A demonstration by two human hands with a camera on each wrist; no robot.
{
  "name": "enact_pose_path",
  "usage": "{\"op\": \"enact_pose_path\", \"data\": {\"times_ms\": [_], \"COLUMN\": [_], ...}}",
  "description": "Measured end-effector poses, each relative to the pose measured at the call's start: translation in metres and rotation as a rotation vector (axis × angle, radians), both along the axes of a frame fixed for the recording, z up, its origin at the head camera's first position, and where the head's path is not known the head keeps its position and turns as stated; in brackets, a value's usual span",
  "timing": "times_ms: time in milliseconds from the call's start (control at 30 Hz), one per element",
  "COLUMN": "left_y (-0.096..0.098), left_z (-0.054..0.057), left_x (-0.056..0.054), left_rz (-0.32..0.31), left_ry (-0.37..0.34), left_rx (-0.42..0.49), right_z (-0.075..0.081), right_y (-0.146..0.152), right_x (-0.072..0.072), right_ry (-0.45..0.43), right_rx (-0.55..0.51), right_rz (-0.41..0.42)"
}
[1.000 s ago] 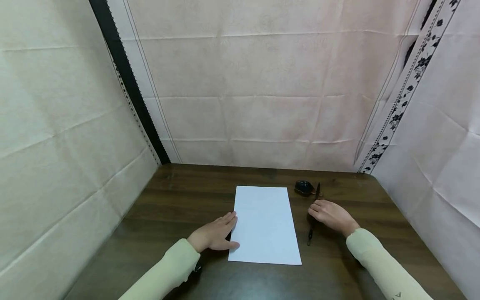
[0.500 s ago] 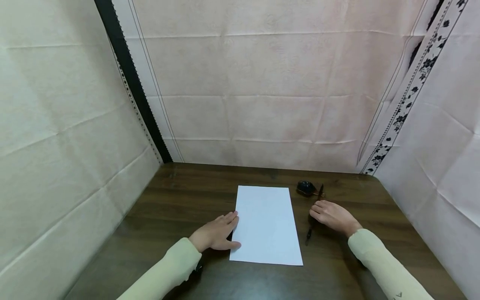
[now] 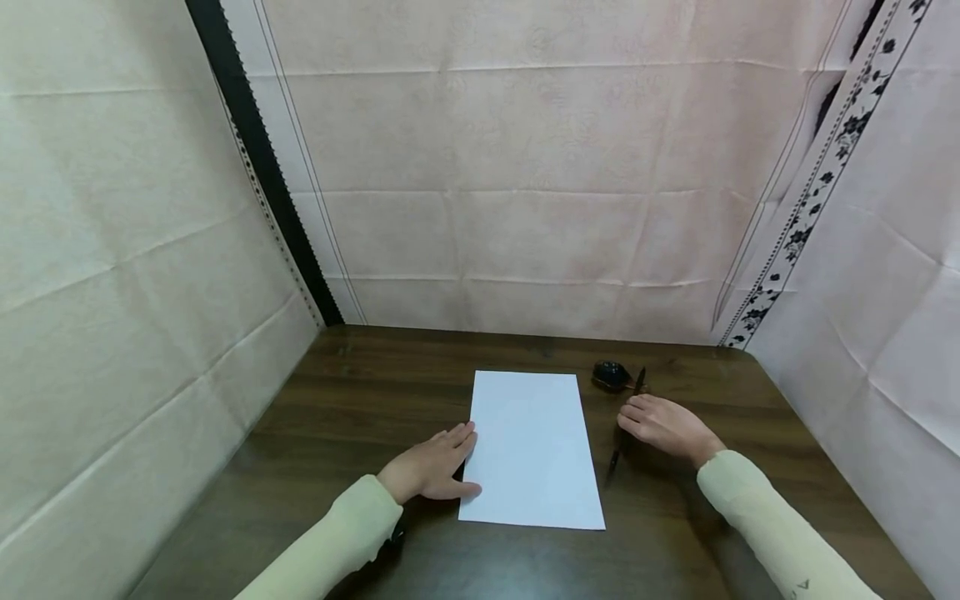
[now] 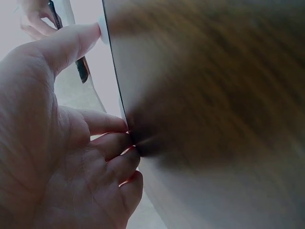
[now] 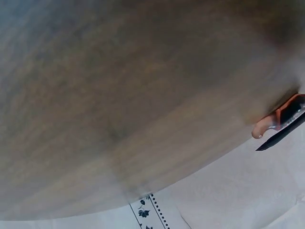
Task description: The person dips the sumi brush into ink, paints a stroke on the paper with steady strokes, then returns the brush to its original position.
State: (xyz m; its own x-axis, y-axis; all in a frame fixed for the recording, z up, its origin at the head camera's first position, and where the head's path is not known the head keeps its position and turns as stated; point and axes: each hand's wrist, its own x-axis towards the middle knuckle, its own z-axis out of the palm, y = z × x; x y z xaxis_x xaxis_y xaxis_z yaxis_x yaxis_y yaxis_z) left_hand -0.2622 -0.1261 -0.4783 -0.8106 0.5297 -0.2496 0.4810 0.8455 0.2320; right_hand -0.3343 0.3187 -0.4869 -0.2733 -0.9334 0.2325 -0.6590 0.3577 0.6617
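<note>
Paper lies at the frame's lower centre; your left hand rests on its left edge, thumb spread from the fingers. Right of it, your right hand grips a dark stick. You seem to be steadying the paper while grasping the stick; any next move likely calls for a secure hold.

Dark brown wood-grain table (sheen at near side): white paper sheet flat, rounded black object farther right.
</note>
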Motion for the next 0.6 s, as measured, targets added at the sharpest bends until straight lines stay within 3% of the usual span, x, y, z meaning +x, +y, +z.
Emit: {"op": "enact_pose_path", "data": {"times_ms": [300, 600], "left_y": [0.002, 0.002], "left_z": [-0.001, 0.000], "left_x": [-0.001, -0.001], "left_rz": [0.001, 0.004], "left_ry": [0.003, -0.005], "left_rx": [-0.004, 0.002], "right_z": [0.015, 0.036], "right_y": [0.001, 0.001], "right_x": [0.000, 0.002], "right_ry": [0.021, 0.020], "right_rx": [-0.037, -0.080], "right_rz": [0.064, 0.073]}}
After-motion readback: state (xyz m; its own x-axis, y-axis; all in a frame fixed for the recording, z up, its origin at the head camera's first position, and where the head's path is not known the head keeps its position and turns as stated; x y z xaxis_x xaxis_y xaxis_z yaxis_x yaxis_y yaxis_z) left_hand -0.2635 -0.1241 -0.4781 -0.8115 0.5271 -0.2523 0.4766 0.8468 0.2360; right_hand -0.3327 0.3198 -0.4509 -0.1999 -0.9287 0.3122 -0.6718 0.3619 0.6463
